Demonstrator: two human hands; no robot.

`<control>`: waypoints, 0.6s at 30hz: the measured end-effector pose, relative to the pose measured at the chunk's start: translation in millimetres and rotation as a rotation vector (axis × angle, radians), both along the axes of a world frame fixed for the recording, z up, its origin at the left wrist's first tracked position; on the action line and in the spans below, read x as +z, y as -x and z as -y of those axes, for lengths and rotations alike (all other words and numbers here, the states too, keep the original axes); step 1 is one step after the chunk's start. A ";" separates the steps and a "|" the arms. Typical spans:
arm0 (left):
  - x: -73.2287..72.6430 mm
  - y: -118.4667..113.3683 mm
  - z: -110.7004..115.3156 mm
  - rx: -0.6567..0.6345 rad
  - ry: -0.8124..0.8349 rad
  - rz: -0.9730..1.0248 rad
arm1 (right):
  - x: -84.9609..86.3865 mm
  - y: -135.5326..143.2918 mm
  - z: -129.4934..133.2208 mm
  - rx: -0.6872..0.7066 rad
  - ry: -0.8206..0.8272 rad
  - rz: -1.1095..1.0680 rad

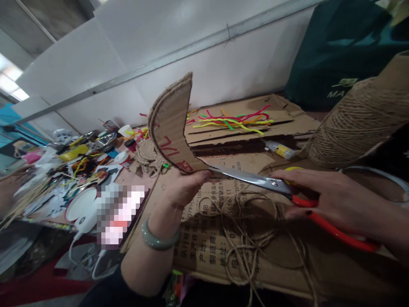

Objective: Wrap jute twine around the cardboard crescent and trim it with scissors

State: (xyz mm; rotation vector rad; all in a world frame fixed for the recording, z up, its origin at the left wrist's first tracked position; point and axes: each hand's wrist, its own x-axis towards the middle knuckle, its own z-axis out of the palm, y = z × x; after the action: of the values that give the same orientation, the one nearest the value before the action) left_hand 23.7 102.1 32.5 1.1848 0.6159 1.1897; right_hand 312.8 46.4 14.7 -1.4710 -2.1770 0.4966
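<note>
My left hand (188, 187), with a green bangle at the wrist, grips the lower end of a curved cardboard piece (174, 136). The piece stands up, has red marks on its face and twine along its outer edge. In my right hand (332, 196) are red-handled scissors (252, 178), their blades pointing left with the tips at the cardboard's lower right edge, by my left fingertips. Whether the blades are parted there is hard to tell. Loose twine (252, 238) lies tangled below the scissors on a printed cardboard sheet (204, 251).
A large twine spool (354, 123) stands at the right, before a dark green bag (338, 51). Behind are a glue bottle (280, 150) and coloured strands (236, 121). Cluttered supplies, a white plate (81, 204) and a blurred hand (11, 187) are at left.
</note>
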 end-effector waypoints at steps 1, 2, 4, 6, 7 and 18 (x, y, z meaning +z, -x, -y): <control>0.0 -0.1 -0.1 0.005 0.004 -0.003 | -0.5 0.1 -0.2 -0.005 -0.003 -0.001; -0.1 -0.1 -0.2 0.011 0.003 -0.006 | -0.8 0.2 -0.2 -0.006 -0.002 -0.003; -0.9 0.2 -0.3 0.019 -0.002 -0.015 | -0.8 0.2 0.2 -0.003 0.002 -0.005; -2.2 0.7 -0.4 0.012 -0.008 -0.015 | -0.3 -0.2 1.1 -0.003 -0.010 -0.007; -2.8 0.9 -0.4 0.007 -0.010 -0.011 | 0.0 -0.5 1.6 -0.003 -0.020 -0.003; -1.7 0.0 -0.2 0.047 0.033 -0.005 | -3.0 -0.7 1.0 0.049 -0.146 0.018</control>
State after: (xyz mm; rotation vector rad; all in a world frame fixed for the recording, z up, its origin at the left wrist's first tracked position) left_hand 23.6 102.2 30.8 1.1516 0.6680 1.2124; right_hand 313.5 45.3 11.7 -1.3521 -2.2179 0.3335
